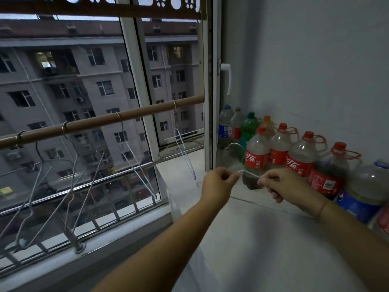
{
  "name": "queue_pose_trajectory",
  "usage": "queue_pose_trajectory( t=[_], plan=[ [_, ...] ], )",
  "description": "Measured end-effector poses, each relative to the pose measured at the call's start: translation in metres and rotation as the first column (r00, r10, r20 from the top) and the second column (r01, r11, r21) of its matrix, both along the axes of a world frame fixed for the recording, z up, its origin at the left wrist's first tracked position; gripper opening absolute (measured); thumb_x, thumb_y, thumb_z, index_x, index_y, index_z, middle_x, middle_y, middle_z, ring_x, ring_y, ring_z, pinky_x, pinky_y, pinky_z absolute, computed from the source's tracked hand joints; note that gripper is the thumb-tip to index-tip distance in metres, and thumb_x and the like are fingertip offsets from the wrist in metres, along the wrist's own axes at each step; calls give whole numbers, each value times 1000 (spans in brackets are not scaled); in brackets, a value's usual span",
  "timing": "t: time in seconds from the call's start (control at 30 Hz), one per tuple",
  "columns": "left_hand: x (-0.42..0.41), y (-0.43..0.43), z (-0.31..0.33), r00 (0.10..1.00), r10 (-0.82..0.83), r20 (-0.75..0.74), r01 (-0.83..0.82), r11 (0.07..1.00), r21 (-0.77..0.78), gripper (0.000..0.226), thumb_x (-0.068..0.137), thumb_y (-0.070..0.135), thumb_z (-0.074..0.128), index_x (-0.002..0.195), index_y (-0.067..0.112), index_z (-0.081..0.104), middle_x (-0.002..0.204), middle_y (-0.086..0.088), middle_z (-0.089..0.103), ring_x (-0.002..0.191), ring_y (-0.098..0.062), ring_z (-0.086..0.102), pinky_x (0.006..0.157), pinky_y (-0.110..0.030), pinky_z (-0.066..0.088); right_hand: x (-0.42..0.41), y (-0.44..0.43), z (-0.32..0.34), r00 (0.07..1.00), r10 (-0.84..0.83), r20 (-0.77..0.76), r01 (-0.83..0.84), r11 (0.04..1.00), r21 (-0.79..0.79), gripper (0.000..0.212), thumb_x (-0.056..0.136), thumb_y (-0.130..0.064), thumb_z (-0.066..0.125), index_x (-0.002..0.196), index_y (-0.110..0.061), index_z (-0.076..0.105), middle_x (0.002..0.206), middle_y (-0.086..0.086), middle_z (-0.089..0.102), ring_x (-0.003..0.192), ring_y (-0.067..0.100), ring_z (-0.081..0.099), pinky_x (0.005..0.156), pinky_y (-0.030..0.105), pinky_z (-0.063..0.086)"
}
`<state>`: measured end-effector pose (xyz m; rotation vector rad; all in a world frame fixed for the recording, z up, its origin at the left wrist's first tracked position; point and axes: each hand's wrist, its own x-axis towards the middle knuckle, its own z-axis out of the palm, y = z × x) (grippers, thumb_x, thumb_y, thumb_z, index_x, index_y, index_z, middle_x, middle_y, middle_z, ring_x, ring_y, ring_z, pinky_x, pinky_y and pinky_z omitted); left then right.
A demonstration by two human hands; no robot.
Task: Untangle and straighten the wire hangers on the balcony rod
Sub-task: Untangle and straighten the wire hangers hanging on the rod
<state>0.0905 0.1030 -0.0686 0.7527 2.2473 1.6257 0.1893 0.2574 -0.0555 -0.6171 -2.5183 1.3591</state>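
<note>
Wire [249, 174], thin, pinched between left hand [221, 182] and right hand [280, 184], lower centre, hangers [139, 165] on rod [109, 121] at left.

On the first cola jug [258, 145] we read white 可乐 on its red label [257, 160]. On the third jug [303, 150] we read 可. The barcode [329, 184] on the fourth jug [339, 163] is too small for us to read.

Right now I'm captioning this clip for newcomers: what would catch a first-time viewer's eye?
Two hands at centre right, the left hand and right hand, pinch a thin wire between them. Left of them, wire hangers dangle at odd angles from a brown rod; red-labelled bottles stand in a row at far right.
</note>
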Motion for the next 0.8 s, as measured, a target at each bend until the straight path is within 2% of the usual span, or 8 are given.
queue_pose_trajectory(
  t=[0.1,0.2,0.3,0.43,0.6,0.73,0.8],
  plan=[
    [2,10,16,961,-128,244,113,991,72,17,91,32,55,82,22,66,83,2,65,80,-12,59,70,-22,48,-8,-13,8,999,24,-31,-28,989,-142,18,93,-11,49,86,-7,65,66,8,56,57,17,53,48,22,46],
    [-12,20,35,924,-108,367,69,991,118,19,89,30,58,91,14,67,80,0,64,78,-13,59,72,-24,50,-27,-23,21,995,13,-101,-30,986,-162,21,94,-10,46,84,-10,64,62,7,56,51,13,53,43,17,46],
    [-30,25,55,925,-35,379,-36,984,177,18,87,22,62,99,9,67,79,-2,62,73,-13,58,66,-21,49,-48,-29,38,985,3,-174,-37,980,-194,22,94,-16,46,84,-15,66,60,2,57,44,6,54,41,15,44],
    [-52,29,78,929,34,369,-136,957,256,9,87,17,62,91,11,67,81,-4,64,73,-13,59,69,-23,51,-76,-31,58,969,28,-244,-89,966,-242,21,94,-25,49,91,-20,68,61,1,59,47,8,53,45,20,42],
    [-79,23,93,929,93,358,-207,933,295,9,86,16,64,92,10,68,84,-6,67,75,-14,60,85,-32,53,-106,-39,70,950,39,-311,-124,958,-257,19,93,-26,50,90,-24,68,60,-2,58,49,7,52,48,19,44],
    [-98,18,96,927,137,350,-244,927,285,14,87,13,62,98,6,68,79,-5,64,67,-12,56,72,-26,50,-128,-45,73,948,58,-314,-149,951,-272,20,93,-25,50,91,-19,68,60,0,57,49,9,51,48,20,44],
    [-106,14,95,926,135,351,-236,936,262,14,89,11,59,100,6,67,78,-5,62,66,-12,55,70,-25,49,-137,-47,72,951,61,-303,-156,941,-301,19,93,-24,50,94,-18,68,61,1,57,50,10,50,48,20,45]
  ],
)
